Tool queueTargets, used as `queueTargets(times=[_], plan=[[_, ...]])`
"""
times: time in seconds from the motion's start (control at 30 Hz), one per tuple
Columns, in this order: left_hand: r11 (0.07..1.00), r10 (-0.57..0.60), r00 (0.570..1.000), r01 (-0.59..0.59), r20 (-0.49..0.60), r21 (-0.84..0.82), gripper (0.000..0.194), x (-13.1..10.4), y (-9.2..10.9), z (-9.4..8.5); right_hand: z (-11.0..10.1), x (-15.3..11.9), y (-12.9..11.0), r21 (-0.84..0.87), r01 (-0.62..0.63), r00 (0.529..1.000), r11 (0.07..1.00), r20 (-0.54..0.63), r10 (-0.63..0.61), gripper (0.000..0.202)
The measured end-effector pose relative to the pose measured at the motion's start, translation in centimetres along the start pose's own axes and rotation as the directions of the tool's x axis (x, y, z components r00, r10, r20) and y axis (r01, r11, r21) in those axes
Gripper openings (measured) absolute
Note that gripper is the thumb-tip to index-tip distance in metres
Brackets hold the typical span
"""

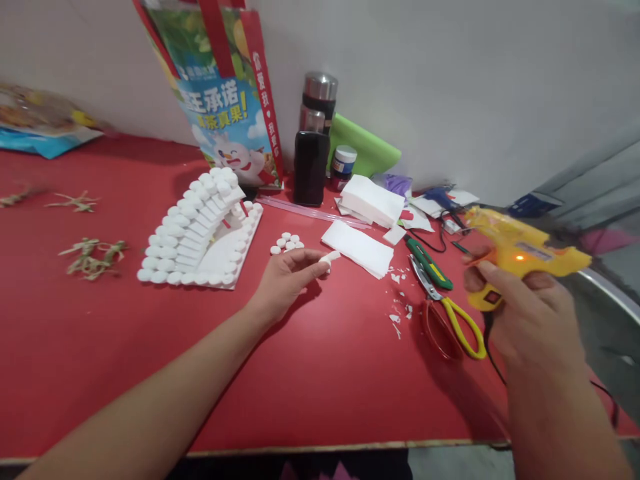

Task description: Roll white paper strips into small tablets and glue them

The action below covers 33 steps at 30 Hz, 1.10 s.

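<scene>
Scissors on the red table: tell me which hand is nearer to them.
Right. The right hand, gripping the yellow glue gun, is close by, to the right of the scissors; the left hand, pinching a small white piece, is farther away, to their left.

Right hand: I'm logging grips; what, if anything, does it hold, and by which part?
The right hand grips the yellow glue gun by its handle.

One yellow plastic glue gun (515,250); one green utility knife (429,265); one pair of red-and-yellow-handled scissors (443,298); one black phone (311,167); one white stepped model (190,233); one printed bag (230,113).
</scene>
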<state>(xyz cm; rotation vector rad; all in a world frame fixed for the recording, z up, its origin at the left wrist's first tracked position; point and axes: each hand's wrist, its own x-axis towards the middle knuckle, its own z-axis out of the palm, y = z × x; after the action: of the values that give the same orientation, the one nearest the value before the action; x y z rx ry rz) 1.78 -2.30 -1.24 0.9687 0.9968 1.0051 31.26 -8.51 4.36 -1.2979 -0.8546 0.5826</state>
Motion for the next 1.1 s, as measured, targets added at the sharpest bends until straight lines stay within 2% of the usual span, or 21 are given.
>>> queueTargets(times=[0.07,0.17,0.23,0.33,0.43,0.63,0.87,1.1], plan=[[0.985,0.142,0.989,-0.137,-0.047,0.107,0.030,0.2,0.1,-0.2,2.7,-1.5,-1.1,0.107,-0.064,0.974,0.992,0.224,0.039,0.014],[0.910,0.349,0.933,-0.316,-0.085,0.268,0.025,0.5,0.1,-0.5,5.5,-3.5,-0.1,0.147,-0.126,0.909,0.981,0.414,0.055,0.011],[0.868,0.417,0.905,-0.369,-0.082,0.333,0.022,0.7,0.1,-0.8,6.2,-4.4,1.6,0.141,-0.117,0.858,0.983,0.514,0.028,0.016],[0.855,0.427,0.902,-0.383,-0.056,0.350,0.021,0.9,0.0,-1.0,6.0,-5.1,4.0,-0.008,-0.045,0.763,0.999,0.645,0.040,0.027],[0.855,0.430,0.902,-0.391,-0.044,0.339,0.021,1.0,-0.2,-1.0,5.5,-5.2,4.9,-0.123,0.005,0.736,0.992,0.672,0.080,0.034],[0.833,0.456,0.890,-0.426,-0.002,0.353,0.017,0.7,0.0,-0.6,5.7,-5.3,4.9,-0.205,0.057,0.739,0.977,0.667,0.097,0.039],[0.879,0.378,0.925,-0.354,-0.016,0.319,0.021,0.3,0.6,-0.3,5.6,-5.2,5.1,-0.309,0.104,0.754,0.945,0.644,0.128,0.044],[0.962,0.244,0.969,-0.238,-0.035,0.132,0.031,0.6,-0.1,-0.4,5.7,-5.3,5.2,-0.318,0.085,0.735,0.944,0.660,0.156,0.044]])
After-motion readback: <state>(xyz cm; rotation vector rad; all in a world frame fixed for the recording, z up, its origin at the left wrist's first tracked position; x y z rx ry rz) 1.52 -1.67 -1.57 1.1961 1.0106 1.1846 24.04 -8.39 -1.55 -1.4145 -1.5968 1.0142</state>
